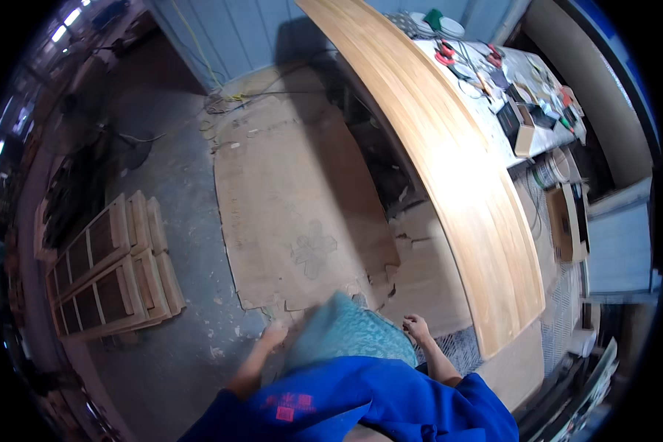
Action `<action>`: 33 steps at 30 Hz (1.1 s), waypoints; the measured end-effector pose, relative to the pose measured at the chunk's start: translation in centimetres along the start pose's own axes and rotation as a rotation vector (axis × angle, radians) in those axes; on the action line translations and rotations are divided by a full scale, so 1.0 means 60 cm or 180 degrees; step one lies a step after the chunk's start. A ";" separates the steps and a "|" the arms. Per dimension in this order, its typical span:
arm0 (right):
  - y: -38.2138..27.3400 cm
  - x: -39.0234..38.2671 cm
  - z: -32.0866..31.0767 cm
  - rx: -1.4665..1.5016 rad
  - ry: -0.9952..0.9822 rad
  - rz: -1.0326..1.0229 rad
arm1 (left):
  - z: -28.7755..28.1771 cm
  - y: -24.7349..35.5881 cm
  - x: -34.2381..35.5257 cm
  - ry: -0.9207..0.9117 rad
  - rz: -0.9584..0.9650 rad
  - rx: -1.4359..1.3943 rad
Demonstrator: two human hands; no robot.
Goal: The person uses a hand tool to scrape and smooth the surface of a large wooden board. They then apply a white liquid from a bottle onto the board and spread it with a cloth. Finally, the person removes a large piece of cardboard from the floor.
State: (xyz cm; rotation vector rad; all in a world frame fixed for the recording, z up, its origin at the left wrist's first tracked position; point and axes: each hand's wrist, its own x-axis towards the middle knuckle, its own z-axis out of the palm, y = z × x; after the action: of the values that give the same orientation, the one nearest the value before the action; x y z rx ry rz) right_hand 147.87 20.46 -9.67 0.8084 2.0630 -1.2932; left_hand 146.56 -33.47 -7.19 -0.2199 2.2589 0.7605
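My left hand (275, 336) hangs low at my left side, over the edge of the floor cardboard. Motion blurs its fingers, and no object shows in it. On the other side, my right hand (416, 326) is raised at waist height with the fingers curled in, and nothing shows in them. It is nearest to a long, pale wooden panel (457, 173) that runs from the far wall towards my right side. A gap separates the hand from the panel's near left edge.
Flat brown cardboard (287, 184) covers the floor ahead. Stacked wooden frames (114, 269) stand at left. Right of the panel, a white-topped table (504, 147) carries tools and boxes. A bucket (552, 169) and an open carton (565, 221) are beside it. Cables (225, 102) lie near the far wall.
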 end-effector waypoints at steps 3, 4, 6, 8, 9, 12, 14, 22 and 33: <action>-0.009 -0.049 0.062 -0.0107 0.0057 -0.0187 | -0.048 0.006 0.028 0.0283 0.0498 0.0015; -0.039 -0.069 0.078 -0.0121 0.0067 -0.0231 | -0.063 0.009 0.036 0.0249 0.0486 -0.0070; -0.086 -0.103 0.109 -0.0704 0.0394 -0.0583 | -0.102 -0.006 0.041 0.0253 0.0428 -0.0240; -0.129 -0.092 0.116 -0.0757 0.0743 -0.0797 | -0.112 -0.050 0.047 0.0328 0.0217 -0.0662; -0.139 -0.087 0.115 -0.0515 0.0951 -0.0741 | -0.113 -0.061 0.045 0.0290 0.0085 -0.0589; -0.212 -0.070 0.096 -0.0058 0.1065 -0.0682 | -0.145 -0.066 0.016 0.0081 -0.0193 0.0041; -0.245 -0.048 0.077 0.0068 0.1000 -0.0724 | -0.189 -0.021 -0.018 -0.0176 0.0081 0.0273; -0.331 0.126 0.099 -0.0661 0.0673 -0.0702 | -0.117 -0.085 0.108 -0.0406 -0.0078 -0.0152; -0.710 0.451 -0.128 -0.1216 -0.0267 -0.1077 | -0.321 0.332 0.397 0.0307 0.0465 -0.0459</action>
State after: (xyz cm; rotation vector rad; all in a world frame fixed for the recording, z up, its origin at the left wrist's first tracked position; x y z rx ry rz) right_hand 97.46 17.74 -2.12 0.2393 2.3439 -1.0219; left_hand 110.78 -27.00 -3.82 -0.1636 2.3317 1.0112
